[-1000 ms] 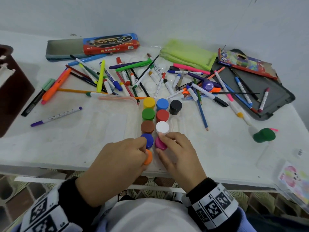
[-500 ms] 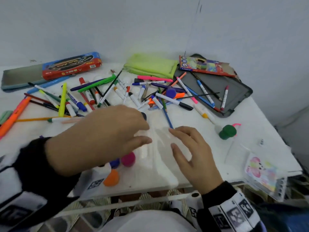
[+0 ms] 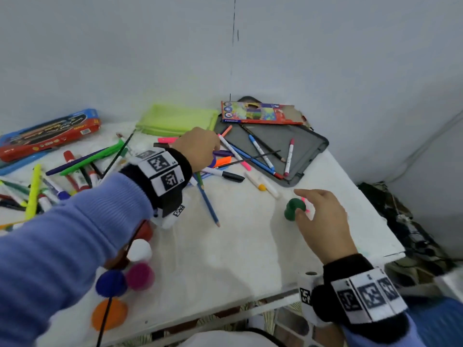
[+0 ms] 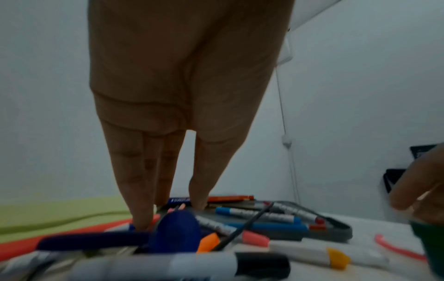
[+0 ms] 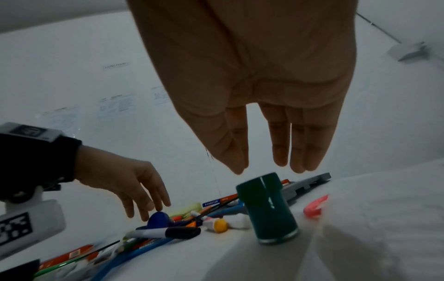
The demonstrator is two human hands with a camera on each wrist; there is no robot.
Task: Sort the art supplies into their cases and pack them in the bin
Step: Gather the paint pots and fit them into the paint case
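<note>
My left hand [image 3: 201,149] reaches over the heap of markers, its straight fingers [image 4: 141,218] coming down on pens beside a dark blue-purple paint pot [image 4: 175,233]. It holds nothing. A green paint pot [image 3: 292,210] stands alone at the right. My right hand [image 3: 307,205] hovers just above the green paint pot [image 5: 268,207] with straight fingers [image 5: 281,152], not touching it. Other paint pots sit at the near left: white [image 3: 140,249], magenta [image 3: 139,276], blue [image 3: 110,284] and orange [image 3: 109,314]. My left sleeve hides more of them.
An open grey case [image 3: 300,144] with a few pens lies at the back right, a coloured-pencil box [image 3: 258,112] on its far edge. A green pouch [image 3: 175,118] and a red-and-blue tin [image 3: 47,134] lie along the wall. Loose markers [image 3: 82,171] cover the left.
The view has swung right. My left hand left the row of paint pots and reached far into the marker heap. My right hand moved right to just above the green pot.
</note>
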